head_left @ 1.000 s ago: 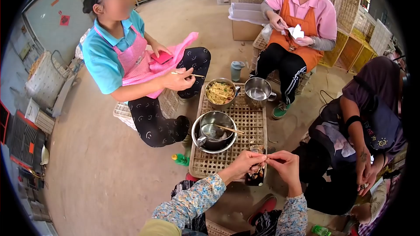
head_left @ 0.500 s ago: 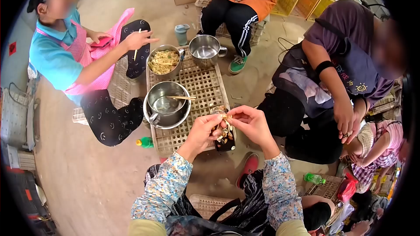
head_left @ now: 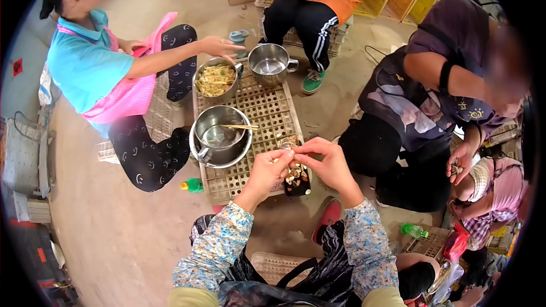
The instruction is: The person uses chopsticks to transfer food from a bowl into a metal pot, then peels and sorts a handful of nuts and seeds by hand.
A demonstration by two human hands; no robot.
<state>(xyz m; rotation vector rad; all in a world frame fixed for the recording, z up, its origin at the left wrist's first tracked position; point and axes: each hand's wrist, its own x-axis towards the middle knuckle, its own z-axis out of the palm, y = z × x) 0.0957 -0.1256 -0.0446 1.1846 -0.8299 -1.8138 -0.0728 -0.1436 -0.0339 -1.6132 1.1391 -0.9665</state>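
My left hand (head_left: 263, 171) and my right hand (head_left: 326, 165) meet in front of me, thumbs and fingertips pinched together. Between them is a small tan piece like a nut or seed, mostly covered by the fingers. Just below the fingertips sits a dark box (head_left: 298, 189) with brown and pale bits like shells (head_left: 296, 175). It rests on the near end of an upturned plastic crate (head_left: 263, 102). Left of my hands, a steel mug (head_left: 205, 138) stands in a wider metal bowl (head_left: 248, 145), with chopsticks (head_left: 241, 127) across its rim.
Farther back on the crate stand a mug of noodles (head_left: 215, 80) and another steel mug (head_left: 268, 66). A green bottle (head_left: 193, 185) is by the crate's left side. People sit at left, behind and right; the left person's hand (head_left: 223, 47) reaches over the noodles.
My fingertips have closed more over the small piece. The person at left has stretched an arm toward the noodle mug. The person at right has raised one arm toward the face.
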